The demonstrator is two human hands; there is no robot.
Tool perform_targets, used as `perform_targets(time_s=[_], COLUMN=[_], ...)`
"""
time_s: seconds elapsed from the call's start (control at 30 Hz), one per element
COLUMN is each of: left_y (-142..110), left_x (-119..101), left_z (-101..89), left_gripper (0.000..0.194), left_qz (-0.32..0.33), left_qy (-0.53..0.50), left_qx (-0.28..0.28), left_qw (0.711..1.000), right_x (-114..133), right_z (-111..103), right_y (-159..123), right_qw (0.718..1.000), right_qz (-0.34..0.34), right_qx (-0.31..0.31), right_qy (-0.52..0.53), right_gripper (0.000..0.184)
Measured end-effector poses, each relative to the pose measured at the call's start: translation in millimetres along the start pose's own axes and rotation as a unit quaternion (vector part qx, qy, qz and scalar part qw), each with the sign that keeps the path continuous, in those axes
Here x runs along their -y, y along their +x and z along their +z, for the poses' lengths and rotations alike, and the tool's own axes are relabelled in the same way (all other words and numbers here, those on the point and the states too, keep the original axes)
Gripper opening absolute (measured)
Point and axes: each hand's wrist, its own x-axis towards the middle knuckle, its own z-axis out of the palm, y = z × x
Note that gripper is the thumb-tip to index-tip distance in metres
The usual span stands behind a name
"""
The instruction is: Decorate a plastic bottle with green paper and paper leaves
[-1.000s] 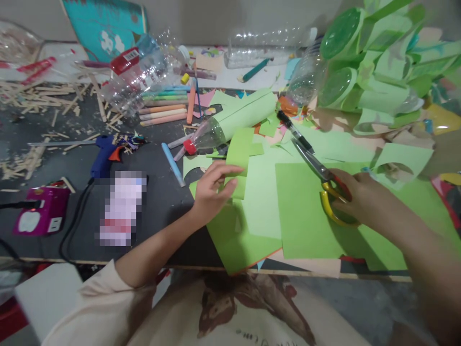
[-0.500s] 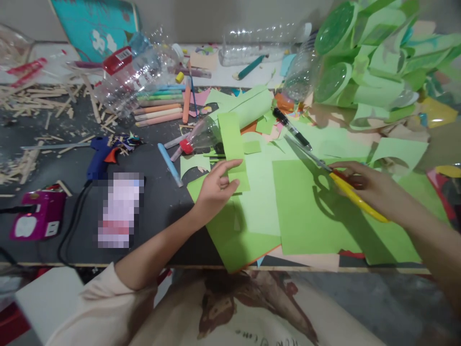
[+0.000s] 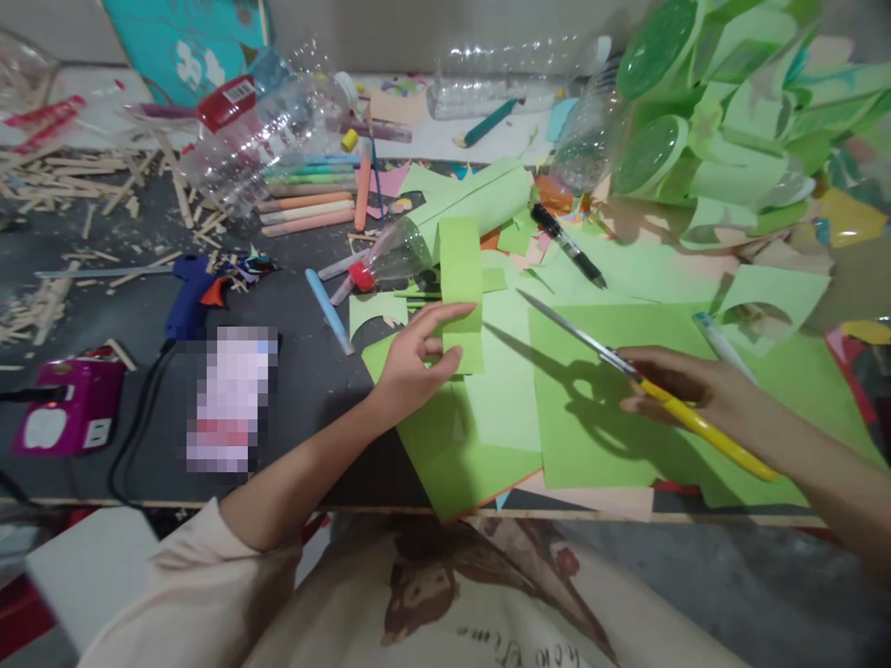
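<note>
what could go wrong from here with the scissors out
The scissors in the right hand point toward the side where the left hand extends over the green strip, so a careless sweep might nick that hand or cut the strip unintentionally. The red-capped bottle lies on its side and might roll if bumped.
</note>
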Motion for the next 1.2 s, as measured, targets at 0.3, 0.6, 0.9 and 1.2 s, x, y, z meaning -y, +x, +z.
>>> perform_targets(time_s=[0.3,0.6,0.9,1.2], left_y=[0.2,-3.5,-3.8,-1.5], left_x=[2.7,1.6,0.0,0.7], left_z=[-3.3,-6.1,-8.2,-6.4], left_gripper=[0.047,0.044,0.052,0.048], left_qz=[0.067,0.154,0.148,0.144], left_qy=[0.036,0.06,0.069,0.059], left_qx=[0.044,0.13,0.145,0.142], left_qw=[0.996,0.978,0.976,0.978], right_x=[5.5,19.0,20.5,22.0], right_z=[-7.2,5.1,11.3,13.2], right_y=[-2.4,7.5,14.0,16.2], right_qw=[0.966,0.939,0.951,0.953], right_qz=[-0.103,-0.189,-0.174,-0.169], right_qx=[0.057,0.104,0.124,0.131], right_qy=[-0.231,-0.269,-0.222,-0.214], right_gripper=[0.069,0.067,0.07,0.073])
